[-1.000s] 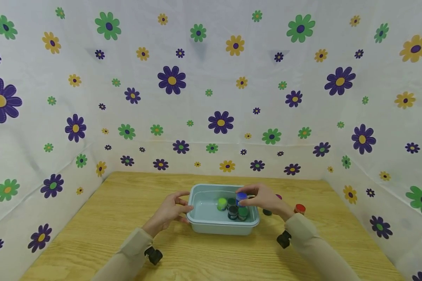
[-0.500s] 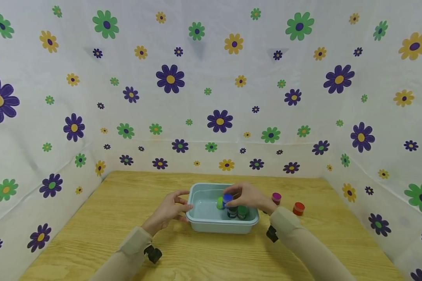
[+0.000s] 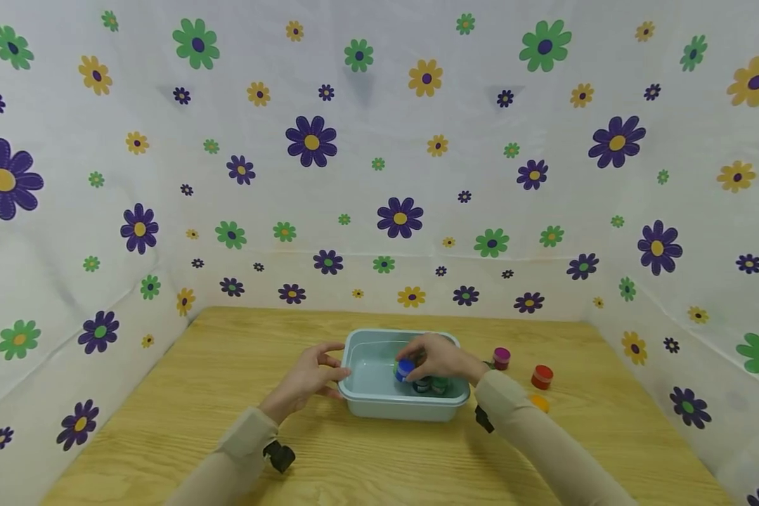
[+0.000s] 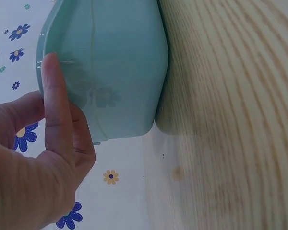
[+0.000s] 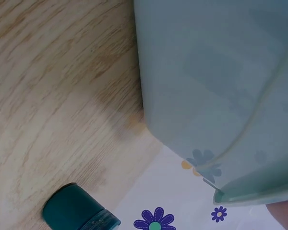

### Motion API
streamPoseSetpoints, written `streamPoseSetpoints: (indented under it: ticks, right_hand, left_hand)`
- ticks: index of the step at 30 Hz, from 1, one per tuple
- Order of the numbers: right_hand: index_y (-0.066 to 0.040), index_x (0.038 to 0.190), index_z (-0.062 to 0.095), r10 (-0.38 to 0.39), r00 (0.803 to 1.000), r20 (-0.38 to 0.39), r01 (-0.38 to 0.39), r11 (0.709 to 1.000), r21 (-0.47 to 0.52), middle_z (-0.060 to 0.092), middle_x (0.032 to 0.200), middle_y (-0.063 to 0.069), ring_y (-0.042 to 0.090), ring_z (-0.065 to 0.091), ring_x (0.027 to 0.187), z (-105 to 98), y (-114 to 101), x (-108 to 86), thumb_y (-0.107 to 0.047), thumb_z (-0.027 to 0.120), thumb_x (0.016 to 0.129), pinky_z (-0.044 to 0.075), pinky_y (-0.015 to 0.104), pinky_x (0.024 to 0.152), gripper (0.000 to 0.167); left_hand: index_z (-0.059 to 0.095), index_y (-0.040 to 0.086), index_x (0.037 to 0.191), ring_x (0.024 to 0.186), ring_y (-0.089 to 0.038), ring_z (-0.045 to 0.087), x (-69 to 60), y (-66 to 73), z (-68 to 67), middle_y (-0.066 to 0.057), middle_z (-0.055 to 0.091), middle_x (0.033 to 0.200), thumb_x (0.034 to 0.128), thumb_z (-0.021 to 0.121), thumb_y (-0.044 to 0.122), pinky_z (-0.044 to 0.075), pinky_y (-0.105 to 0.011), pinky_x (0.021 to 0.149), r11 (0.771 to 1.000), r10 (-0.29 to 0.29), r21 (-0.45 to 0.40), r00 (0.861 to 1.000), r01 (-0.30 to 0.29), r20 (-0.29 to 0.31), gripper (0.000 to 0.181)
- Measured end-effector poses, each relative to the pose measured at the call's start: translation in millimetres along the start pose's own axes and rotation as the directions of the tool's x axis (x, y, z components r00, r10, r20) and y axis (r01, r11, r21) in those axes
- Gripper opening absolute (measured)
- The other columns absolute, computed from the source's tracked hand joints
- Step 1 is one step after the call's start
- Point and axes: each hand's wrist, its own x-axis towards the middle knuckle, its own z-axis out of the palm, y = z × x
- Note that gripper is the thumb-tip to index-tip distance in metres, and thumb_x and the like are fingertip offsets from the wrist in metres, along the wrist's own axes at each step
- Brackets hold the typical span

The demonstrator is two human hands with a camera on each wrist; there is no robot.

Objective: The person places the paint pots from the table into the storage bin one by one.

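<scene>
A pale blue-green plastic basin (image 3: 405, 410) stands on the wooden table. My left hand (image 3: 306, 376) holds its left rim, thumb on the edge and other fingers outside; the left wrist view shows this hand (image 4: 43, 172) against the basin wall (image 4: 122, 72). Inside the basin, my right hand (image 3: 441, 357) pinches a small blue paint jar (image 3: 405, 370) low down. Beside it sit a dark jar (image 3: 422, 384) and a green jar (image 3: 439, 384), partly covered by the hand. A light green jar is mostly hidden behind the blue one. The right wrist view shows mainly the basin's outer wall (image 5: 197, 72).
Right of the basin stand a magenta jar (image 3: 501, 358), a red jar (image 3: 542, 377) and an orange-yellow one (image 3: 540, 403), partly behind the right sleeve. A dark green jar (image 5: 74, 208) appears in the right wrist view. Flower-printed cloth (image 3: 367, 183) surrounds the table (image 3: 259, 330).
My right hand has carried the blue jar leftward and lowered it inside the basin, beside the light green jar. The left hand keeps its hold on the rim.
</scene>
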Motion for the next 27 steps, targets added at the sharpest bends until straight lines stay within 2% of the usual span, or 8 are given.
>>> streamPoseSetpoints:
  ticks: [7,16,27]
  right_hand:
    - [-0.007,0.112,0.074,-0.043,0.999,0.033,0.046,0.994,-0.103,0.067,0.103,0.005,0.018,0.06,0.093,3.7,2.0,5.2,-0.013,0.081,0.08,0.055,0.024,0.081,0.033]
    - [-0.008,0.111,0.075,-0.008,0.997,0.08,0.019,0.991,-0.135,0.062,0.102,0.005,0.017,0.056,0.094,4.5,-3.4,7.4,-0.011,0.081,0.079,0.052,0.026,0.081,0.032]
    - [-0.007,0.11,0.075,-0.018,0.997,0.069,0.03,0.985,-0.171,0.062,0.1,0.004,0.017,0.054,0.09,6.6,-3.5,7.0,-0.011,0.082,0.079,0.048,0.022,0.077,0.033]
  left_hand:
    - [0.044,0.005,0.144,0.076,-0.024,0.065,-1.7,2.6,0.1,-0.018,0.053,0.107,0.0884,0.07,0.003,0.062,-0.041,0.061,1.0,0.004,0.011,1.0,-0.004,0.003,0.061]
    - [0.045,0.004,0.143,0.074,-0.023,0.064,-0.8,2.3,0.6,-0.018,0.053,0.105,0.0882,0.071,0.003,0.062,-0.04,0.06,1.0,0.008,0.01,1.0,-0.008,-0.003,0.061]
    - [0.044,0.004,0.144,0.074,-0.023,0.064,-1.1,2.8,0.7,-0.017,0.053,0.105,0.0887,0.07,0.003,0.062,-0.04,0.06,1.0,0.011,0.011,1.0,-0.011,0.001,0.061]
